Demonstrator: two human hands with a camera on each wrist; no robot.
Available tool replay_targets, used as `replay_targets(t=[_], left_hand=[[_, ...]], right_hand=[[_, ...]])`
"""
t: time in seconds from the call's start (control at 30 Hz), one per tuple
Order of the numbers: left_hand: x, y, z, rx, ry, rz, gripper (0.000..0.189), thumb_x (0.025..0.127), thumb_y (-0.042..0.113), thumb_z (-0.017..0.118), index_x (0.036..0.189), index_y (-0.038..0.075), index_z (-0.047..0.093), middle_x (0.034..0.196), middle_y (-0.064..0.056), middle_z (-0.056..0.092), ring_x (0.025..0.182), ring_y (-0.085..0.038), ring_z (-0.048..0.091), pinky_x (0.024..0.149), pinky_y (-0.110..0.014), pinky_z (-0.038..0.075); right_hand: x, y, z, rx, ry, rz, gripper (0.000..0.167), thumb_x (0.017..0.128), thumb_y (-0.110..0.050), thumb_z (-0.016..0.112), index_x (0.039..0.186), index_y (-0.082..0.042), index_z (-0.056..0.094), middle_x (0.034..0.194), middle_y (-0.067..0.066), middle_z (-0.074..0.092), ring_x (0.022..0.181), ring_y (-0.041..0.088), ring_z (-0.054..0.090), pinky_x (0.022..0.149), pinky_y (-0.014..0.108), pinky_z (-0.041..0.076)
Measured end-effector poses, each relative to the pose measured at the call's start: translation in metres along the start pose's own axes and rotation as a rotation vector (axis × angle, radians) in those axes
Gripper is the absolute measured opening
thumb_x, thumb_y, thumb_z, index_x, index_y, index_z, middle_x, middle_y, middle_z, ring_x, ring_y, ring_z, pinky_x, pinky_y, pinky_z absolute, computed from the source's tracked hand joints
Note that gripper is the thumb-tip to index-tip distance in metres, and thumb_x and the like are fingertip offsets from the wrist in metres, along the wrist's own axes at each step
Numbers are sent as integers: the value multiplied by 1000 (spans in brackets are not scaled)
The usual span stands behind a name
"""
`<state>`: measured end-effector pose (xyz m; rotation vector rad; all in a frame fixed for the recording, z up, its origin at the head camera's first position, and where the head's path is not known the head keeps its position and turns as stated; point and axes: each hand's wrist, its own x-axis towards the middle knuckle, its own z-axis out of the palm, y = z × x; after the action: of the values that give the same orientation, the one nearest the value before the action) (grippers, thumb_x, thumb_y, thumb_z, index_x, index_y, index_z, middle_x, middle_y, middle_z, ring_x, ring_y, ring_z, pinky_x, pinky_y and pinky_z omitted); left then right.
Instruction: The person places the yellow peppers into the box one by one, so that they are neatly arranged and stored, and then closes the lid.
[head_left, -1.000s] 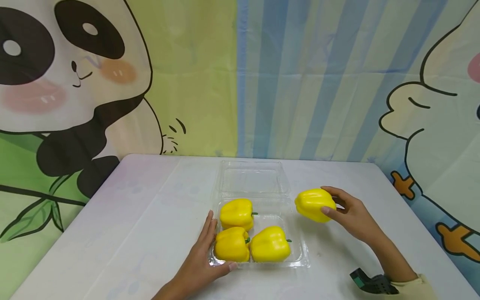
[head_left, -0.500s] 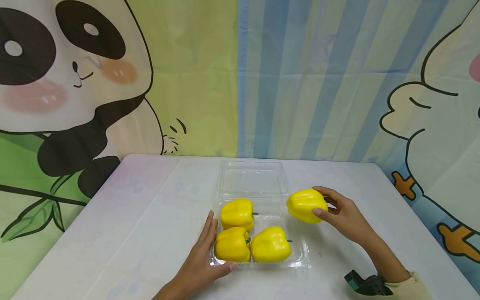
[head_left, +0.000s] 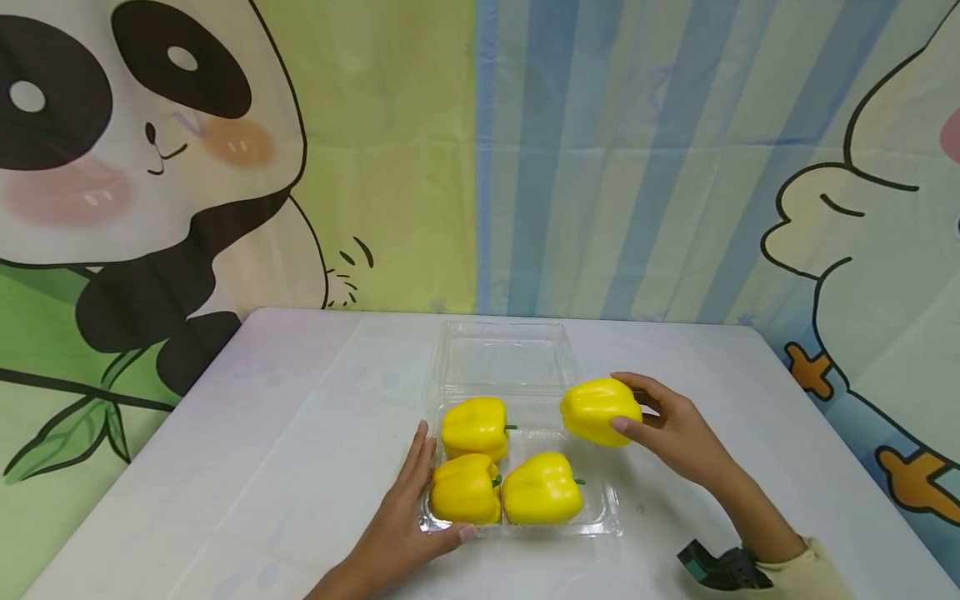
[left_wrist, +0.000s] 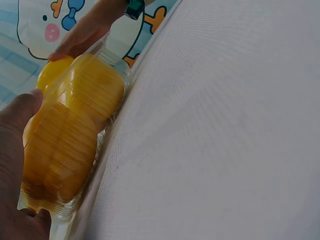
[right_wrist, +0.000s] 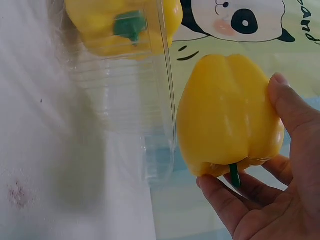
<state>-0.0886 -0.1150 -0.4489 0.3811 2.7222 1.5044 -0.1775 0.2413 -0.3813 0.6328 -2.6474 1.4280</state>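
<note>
In the head view my right hand (head_left: pixel 678 433) grips a yellow bell pepper (head_left: pixel 598 412), held in the air over the right back part of a clear plastic container (head_left: pixel 596 492). The right wrist view shows thumb and fingers around that bell pepper (right_wrist: pixel 227 115), its green stem pointing down between the fingers. Three more yellow bell peppers lie in the container: a back-left pepper (head_left: pixel 474 427), a front-left pepper (head_left: pixel 465 490) and a front-right pepper (head_left: pixel 542 489). My left hand (head_left: pixel 401 521) rests with straight fingers along the container's left side, thumb at its front edge.
The container's hinged clear lid (head_left: pixel 504 358) lies folded back on the white table (head_left: pixel 300 467). A curtain (head_left: pixel 570 167) with cartoon animals hangs behind the table. A dark band (head_left: pixel 723 567) sits at the right wrist.
My right hand has moved left with its bell pepper, from beside the container to above its right back part. The left hand and the other bell peppers stay where they were.
</note>
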Motion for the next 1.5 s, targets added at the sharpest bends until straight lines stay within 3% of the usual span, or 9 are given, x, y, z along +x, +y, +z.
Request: replay_targets(t=[0.67, 1.5], left_hand=[[0, -1, 2, 5, 23, 17, 117, 73, 57, 79, 156, 8, 12, 163, 7, -5, 144, -23, 16, 111, -51, 23], [1, 0, 0, 14, 5, -3, 119, 72, 56, 80, 156, 7, 11, 162, 8, -7, 145, -22, 12, 112, -50, 22]], right_hand=[[11, -8, 20, 50, -53, -44, 55, 89, -20, 73, 137, -4, 50, 128, 10, 57, 110, 26, 58, 90, 31, 53], [18, -12, 41, -17, -52, -49, 62, 83, -30, 78, 135, -6, 52, 127, 5, 58, 110, 22, 58, 90, 35, 53]])
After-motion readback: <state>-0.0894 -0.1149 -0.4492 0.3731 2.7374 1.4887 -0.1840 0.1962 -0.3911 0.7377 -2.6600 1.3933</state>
